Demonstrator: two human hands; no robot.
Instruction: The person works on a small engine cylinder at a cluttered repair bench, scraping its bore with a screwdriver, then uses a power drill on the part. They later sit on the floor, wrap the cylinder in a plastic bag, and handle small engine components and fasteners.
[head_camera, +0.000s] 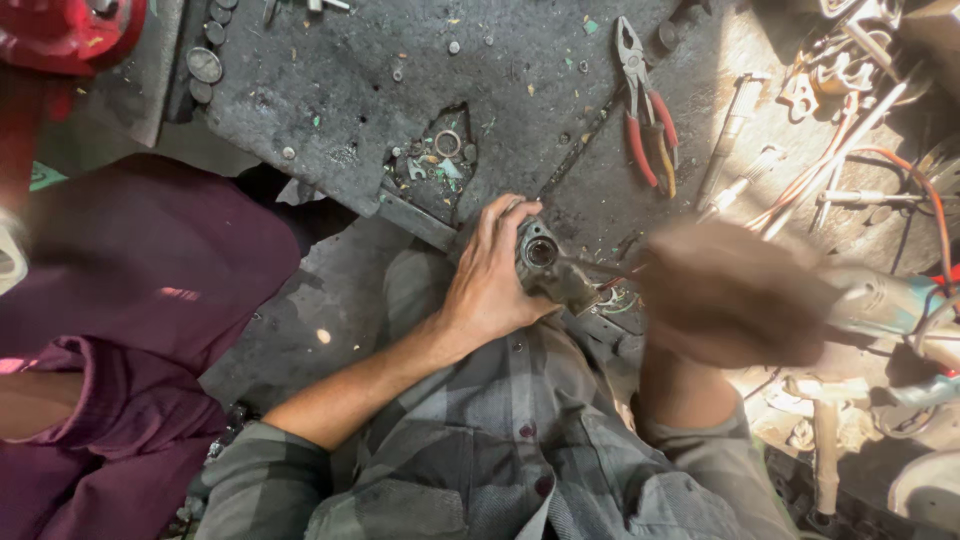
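Note:
My left hand (490, 278) is wrapped around a small grimy metal part (545, 262) with a round opening, pressing it against the edge of the dark workbench (350, 90). My right hand (730, 295) is blurred by motion just right of the part. It grips a thin tool (590, 268) whose tip reaches toward the round opening. I wear a grey checked shirt, sleeves rolled up.
Red-handled pliers (645, 110) lie on the bench behind the part. Screwdrivers (735, 120), wires and metal scraps clutter the right side, with a teal power tool (880, 300) there. A person in purple clothing (130, 300) sits at my left. A red object (60, 35) stands at top left.

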